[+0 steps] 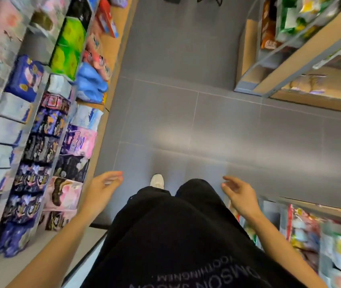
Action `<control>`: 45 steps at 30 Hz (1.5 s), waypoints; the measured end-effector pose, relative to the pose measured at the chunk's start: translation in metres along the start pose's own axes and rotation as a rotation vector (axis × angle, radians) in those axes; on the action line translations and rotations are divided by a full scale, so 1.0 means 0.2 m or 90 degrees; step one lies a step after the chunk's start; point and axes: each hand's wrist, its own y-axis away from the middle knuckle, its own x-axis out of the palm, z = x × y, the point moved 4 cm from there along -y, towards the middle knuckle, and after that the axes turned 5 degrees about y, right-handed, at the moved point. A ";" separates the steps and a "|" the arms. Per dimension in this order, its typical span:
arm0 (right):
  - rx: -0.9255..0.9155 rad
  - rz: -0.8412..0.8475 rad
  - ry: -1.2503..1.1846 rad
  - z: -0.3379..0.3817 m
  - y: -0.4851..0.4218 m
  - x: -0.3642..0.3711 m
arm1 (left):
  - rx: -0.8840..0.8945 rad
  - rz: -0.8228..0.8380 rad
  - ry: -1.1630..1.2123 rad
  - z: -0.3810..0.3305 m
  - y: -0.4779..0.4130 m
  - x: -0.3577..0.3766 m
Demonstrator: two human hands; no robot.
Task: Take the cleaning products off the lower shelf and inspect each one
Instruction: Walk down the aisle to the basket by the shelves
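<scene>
Packs (65, 194) of glossy plastic fill the shelf (98, 142); left hand (103, 188) and right hand (241, 194) fingers loose, empty.

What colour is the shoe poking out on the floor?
The shoe is white, seen best in the head view.

Left hand (103, 189) empty, right hand (241, 195) empty, grey floor (207, 121)
</scene>
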 end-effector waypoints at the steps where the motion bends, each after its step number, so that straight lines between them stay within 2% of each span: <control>1: 0.008 -0.006 -0.001 0.04 -0.05 -0.02 | 0.017 0.010 -0.012 -0.08 -0.09 0.00; 8: 0.055 -0.021 -0.041 0.26 -0.45 -0.24 | 0.055 0.058 -0.080 -0.55 -0.69 0.05; 14: 0.044 0.005 -0.030 0.47 -1.01 -0.49 | 0.003 0.046 -0.117 -0.86 -1.15 0.17; 20: -0.024 0.034 0.020 0.83 -1.56 -0.76 | -0.056 0.009 -0.091 -1.13 -1.40 0.23; 28: -0.112 0.039 0.058 1.39 -2.21 -1.01 | -0.057 -0.051 0.015 -1.49 -1.88 0.19; 35: -0.050 0.035 0.070 1.79 -2.70 -1.20 | 0.012 -0.028 0.030 -1.96 -2.61 0.16; 40: -0.008 0.018 0.055 2.01 -3.02 -1.43 | 0.108 0.035 -0.004 -2.47 -3.09 0.16; 45: 0.007 -0.014 0.046 2.18 -3.39 -1.67 | 0.142 0.066 -0.037 -2.92 -3.55 0.20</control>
